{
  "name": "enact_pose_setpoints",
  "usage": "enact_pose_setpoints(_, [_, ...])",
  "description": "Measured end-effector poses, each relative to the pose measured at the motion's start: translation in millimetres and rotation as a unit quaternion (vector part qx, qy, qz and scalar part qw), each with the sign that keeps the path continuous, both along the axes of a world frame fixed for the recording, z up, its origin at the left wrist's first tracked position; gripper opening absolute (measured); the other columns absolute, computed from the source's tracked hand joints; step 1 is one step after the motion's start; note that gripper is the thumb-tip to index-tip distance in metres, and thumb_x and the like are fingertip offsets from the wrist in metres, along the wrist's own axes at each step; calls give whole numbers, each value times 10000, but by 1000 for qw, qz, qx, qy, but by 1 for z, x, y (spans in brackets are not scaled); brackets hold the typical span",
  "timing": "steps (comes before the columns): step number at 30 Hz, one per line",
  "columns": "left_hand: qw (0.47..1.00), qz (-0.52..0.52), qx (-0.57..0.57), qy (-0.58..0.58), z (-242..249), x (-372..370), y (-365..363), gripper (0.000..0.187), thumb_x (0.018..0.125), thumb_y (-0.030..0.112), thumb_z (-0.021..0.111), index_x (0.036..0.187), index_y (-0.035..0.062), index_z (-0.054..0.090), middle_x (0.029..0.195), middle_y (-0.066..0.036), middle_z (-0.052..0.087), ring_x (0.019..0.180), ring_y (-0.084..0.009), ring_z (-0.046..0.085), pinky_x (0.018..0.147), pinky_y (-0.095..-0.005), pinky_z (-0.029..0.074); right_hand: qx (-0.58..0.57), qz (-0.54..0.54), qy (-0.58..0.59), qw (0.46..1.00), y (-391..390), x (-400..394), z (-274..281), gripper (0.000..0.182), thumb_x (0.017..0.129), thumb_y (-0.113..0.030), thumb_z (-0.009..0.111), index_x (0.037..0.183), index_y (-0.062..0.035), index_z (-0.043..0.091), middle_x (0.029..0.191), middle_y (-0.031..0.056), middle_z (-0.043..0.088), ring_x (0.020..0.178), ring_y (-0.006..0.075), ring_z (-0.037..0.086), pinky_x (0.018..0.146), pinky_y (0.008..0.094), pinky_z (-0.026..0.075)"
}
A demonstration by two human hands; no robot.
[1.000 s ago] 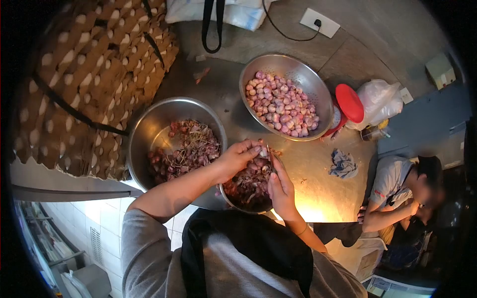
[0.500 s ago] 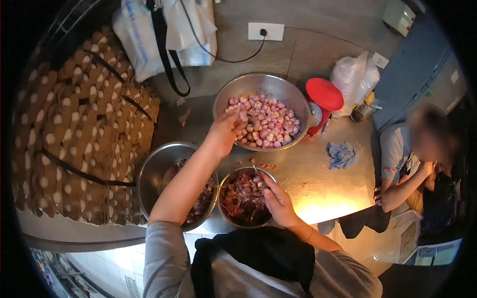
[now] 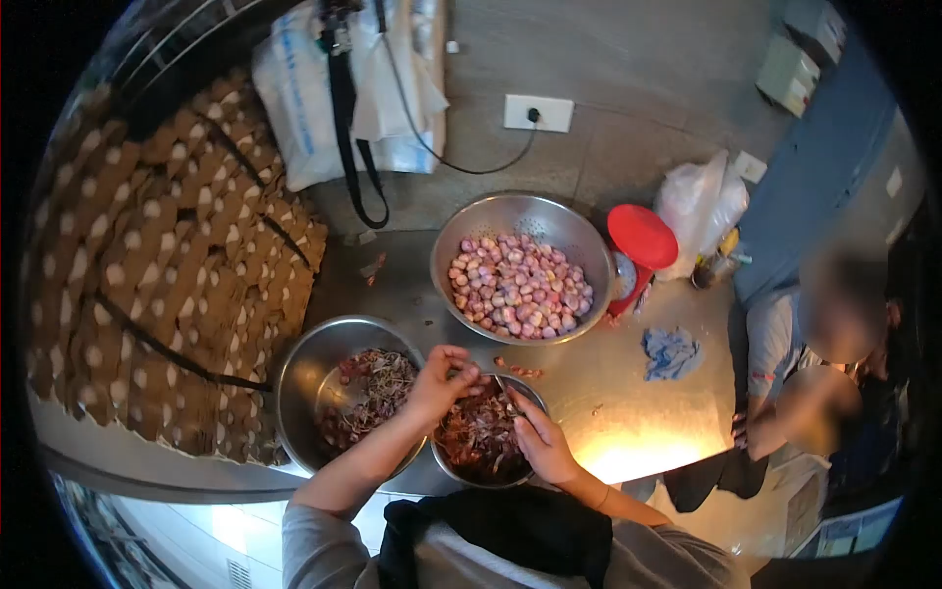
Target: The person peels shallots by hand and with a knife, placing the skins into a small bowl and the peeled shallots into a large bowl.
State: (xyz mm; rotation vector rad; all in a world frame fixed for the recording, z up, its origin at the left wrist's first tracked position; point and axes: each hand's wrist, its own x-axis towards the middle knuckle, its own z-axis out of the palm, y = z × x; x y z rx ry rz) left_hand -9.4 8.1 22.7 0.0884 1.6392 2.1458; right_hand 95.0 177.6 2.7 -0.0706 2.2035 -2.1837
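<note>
Slim grey metal knife [image 3: 507,393] clamped in R hand [image 3: 546,447], L hand [image 3: 438,389] apart, grip unclear: L fingers poss. nicked if blade neared.

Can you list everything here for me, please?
colander: one, silver, back middle
onions: many, pink, in colander
big bowl: one, silver, front left
small bowl: one, silver, front middle
peelings: lots, reddish, both bowls
egg trays: several, brown, far left
eggs: many, white, in trays
scale: one, red, right of colander
cloth: one, blue, right
bags: several, whitish, along wall
wall plates: two, white, back
table: one, grey, underneath
other person: one, grey shirt, right
knife: one, dark, right hand
left hand: one, bare, above bowls
right hand: one, bare, holding knife
</note>
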Motion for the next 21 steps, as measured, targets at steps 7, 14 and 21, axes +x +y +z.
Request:
enact_pose_setpoints(7, [983, -104, -105, 111, -7, -5, 4, 307, 833, 46, 553, 1088, 41, 382, 876, -74, 532, 812, -122, 545, 617, -251, 506, -45, -13, -47, 998, -8, 0, 16, 442, 927, -142, 374, 1350, -79, 262, 699, -36, 412, 545, 30, 358, 491, 163, 326])
enact_pose_setpoints(14, [979, -156, -12, 132, -23, -9, 3, 225, 828, -3, 535, 1040, 25, 466, 931, -53, 553, 956, -134, 511, 759, -254, 470, -88, -28, -73, 993, -6, -2, 12, 458, 932, -147, 361, 1363, -82, 220, 608, -55, 354, 486, 31, 334, 437, 165, 309])
enact_pose_setpoints(21, [970, -168, -1, 173, -37, -3, 11, 384, 747, -31, 615, 1074, 34, 426, 908, -79, 517, 859, -132, 520, 731, -256, 455, -180, -62, -167, 968, -12, -8, 21, 394, 939, -216, 342, 1317, -116, 288, 521, -23, 352, 390, 58, 298, 354, 181, 258])
